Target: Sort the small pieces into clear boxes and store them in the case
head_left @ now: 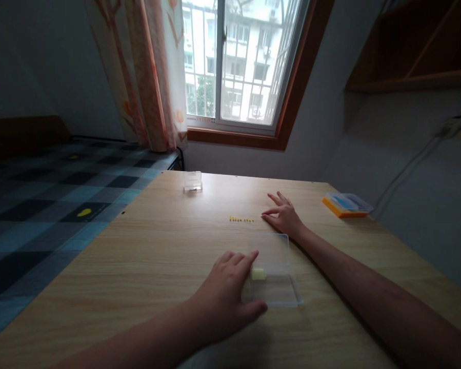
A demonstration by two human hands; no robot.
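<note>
Right hand (286,218), one: beside the right end of the row, thumb and forefinger drawn nearly together, other fingers fanned; I cannot tell whether a piece sits in the pinch. Yellow pieces (235,219), several, tiny: in a line on the wooden table (138,266), beyond the clear box. Left hand (230,284), one: spread, thumb and forefinger apart across the left side of the clear box (280,287); I cannot make out firm contact. Pale yellow block (258,274), one: within the box outline, near that forefinger. Handling notes, my judgement: such small pieces call for a light fingertip pinch, wrist low, spare fingers lifted off the row; the left hand serves best kept quiet, so the box is not nudged into the line.
</note>
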